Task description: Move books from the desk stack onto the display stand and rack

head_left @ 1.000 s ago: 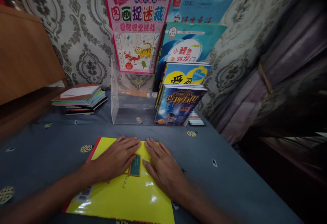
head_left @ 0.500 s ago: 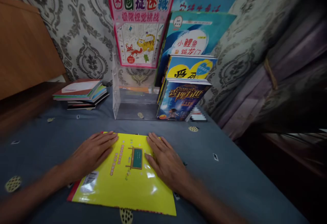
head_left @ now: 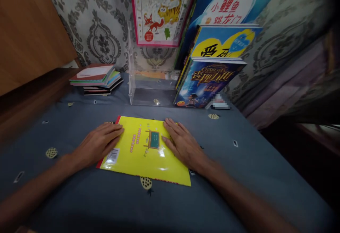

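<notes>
A yellow book [head_left: 148, 164] with a red spine edge lies flat on the cloth, showing a barcode and a small green chalkboard picture. My left hand [head_left: 102, 140] rests at its left edge, fingers stretched and the tips on the cover. On the opposite side, my right hand [head_left: 186, 146] lies flat over the right edge with the thumb spread from the fingers. Neither hand grips the book. Beyond it stands a clear acrylic book rack [head_left: 151, 98], its left part without a book on the lowest tier.
In the rack's right side stand several books, with a dark blue book [head_left: 204, 84] in front. A pink picture book [head_left: 162, 13] is higher up at left. Stacked books [head_left: 95, 78] lie at the back left. Patterned wallpaper [head_left: 103, 41] rises behind the blue cloth [head_left: 106, 197].
The view has tipped downward and turned slightly left. My left hand has slid back off the book's far left corner, which now shows. My right hand stays flat on the right edge.
</notes>
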`<state>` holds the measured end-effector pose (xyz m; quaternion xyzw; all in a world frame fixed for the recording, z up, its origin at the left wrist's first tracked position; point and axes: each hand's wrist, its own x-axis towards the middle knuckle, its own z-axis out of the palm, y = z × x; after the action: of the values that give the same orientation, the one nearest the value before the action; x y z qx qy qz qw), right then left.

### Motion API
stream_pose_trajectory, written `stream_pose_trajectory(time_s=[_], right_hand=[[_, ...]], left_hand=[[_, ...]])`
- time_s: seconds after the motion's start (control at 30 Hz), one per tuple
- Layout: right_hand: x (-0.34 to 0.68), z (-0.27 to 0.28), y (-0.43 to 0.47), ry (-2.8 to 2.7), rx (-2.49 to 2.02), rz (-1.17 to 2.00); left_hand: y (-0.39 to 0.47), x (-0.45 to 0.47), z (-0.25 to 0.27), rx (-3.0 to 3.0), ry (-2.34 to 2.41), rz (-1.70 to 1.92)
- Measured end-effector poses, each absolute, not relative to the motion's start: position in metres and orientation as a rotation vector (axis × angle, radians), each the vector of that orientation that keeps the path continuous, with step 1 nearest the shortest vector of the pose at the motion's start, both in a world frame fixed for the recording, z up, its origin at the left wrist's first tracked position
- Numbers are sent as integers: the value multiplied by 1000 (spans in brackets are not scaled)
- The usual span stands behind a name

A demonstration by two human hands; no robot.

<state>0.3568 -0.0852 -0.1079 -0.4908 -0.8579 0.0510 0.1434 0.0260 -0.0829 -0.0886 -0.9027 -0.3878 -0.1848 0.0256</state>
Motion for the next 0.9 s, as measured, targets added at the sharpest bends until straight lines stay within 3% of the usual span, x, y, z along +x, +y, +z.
stream_pose_trajectory(time_s=[0.47, 0.7, 0.9], right_hand=[[344, -94, -95, -2503, -1282, 43], [258, -64, -146, -2710, -693, 643], [232, -63, -124, -2753, -668, 788]], left_hand=[[-180, 26, -73, -2602, -967, -583], [-195, 32, -76, -2560, -1075, -654], [-199, 34, -83, -2555, -1183, -738]])
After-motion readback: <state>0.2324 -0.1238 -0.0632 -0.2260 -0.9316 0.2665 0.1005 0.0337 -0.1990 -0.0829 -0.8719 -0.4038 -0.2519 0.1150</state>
